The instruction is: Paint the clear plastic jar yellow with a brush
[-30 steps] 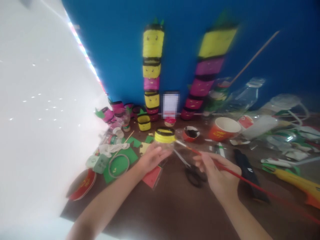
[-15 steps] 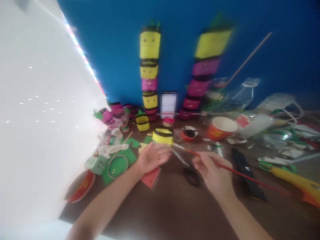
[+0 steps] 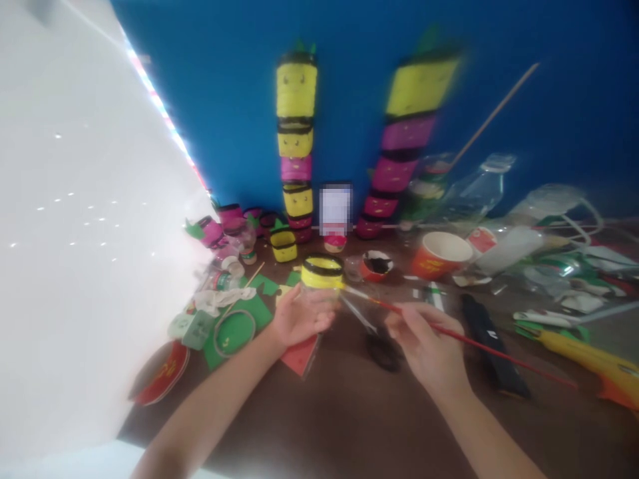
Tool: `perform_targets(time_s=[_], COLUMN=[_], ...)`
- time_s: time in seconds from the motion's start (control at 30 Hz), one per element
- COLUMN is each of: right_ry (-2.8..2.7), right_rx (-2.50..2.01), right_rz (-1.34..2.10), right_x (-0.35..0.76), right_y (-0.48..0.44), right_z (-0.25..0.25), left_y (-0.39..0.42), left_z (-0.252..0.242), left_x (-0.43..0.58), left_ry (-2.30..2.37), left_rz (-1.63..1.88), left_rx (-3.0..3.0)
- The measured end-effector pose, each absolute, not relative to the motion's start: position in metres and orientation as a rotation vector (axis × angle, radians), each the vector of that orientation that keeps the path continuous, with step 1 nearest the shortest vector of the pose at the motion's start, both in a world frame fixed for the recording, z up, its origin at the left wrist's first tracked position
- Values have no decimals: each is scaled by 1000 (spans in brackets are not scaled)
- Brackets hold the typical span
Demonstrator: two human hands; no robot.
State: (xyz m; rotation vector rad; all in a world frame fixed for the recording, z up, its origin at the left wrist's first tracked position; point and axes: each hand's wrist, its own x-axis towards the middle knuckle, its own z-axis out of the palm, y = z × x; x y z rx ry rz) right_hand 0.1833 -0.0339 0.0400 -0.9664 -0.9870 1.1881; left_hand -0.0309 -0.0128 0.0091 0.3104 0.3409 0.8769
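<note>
My left hand point(image 3: 304, 316), palm up with fingers curled, cradles the lower part of a yellow-painted plastic cup point(image 3: 322, 271). The cup has a black band around its top and a clear patch near its base. My right hand point(image 3: 426, 342) pinches a thin red paintbrush point(image 3: 492, 346) at its handle. The brush's pale tip points left and meets the cup's lower right side. Black-handled scissors point(image 3: 383, 349) lie on the table between my hands. Past the cup stands a small red pot point(image 3: 377, 266) with dark contents.
Two stacks of yellow and magenta containers point(image 3: 297, 143) rise against the blue wall. A paper cup point(image 3: 443, 256), clear bottles and a yellow glue gun point(image 3: 584, 356) sit to the right. Green sheets point(image 3: 257, 309), a tape ring point(image 3: 234, 332) and a red bowl point(image 3: 162, 376) lie left.
The view has shifted slightly, and the cup with my left hand appears a little farther left. The brush tip stays at the cup's side.
</note>
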Motion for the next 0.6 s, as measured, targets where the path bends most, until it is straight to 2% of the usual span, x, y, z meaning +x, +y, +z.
perform_targets(time_s=[0.33,0.6], right_ry=[-908,-1006], right_rx=[-948,-913], right_rz=[1156,1256], right_x=[183,187], right_y=[-31,-37], right_z=[45,57], left_y=[-13,-13], left_z=[6,7], left_x=[-34,-31], left_ry=[314,295], left_rz=[861,821], left_rx=[327,355])
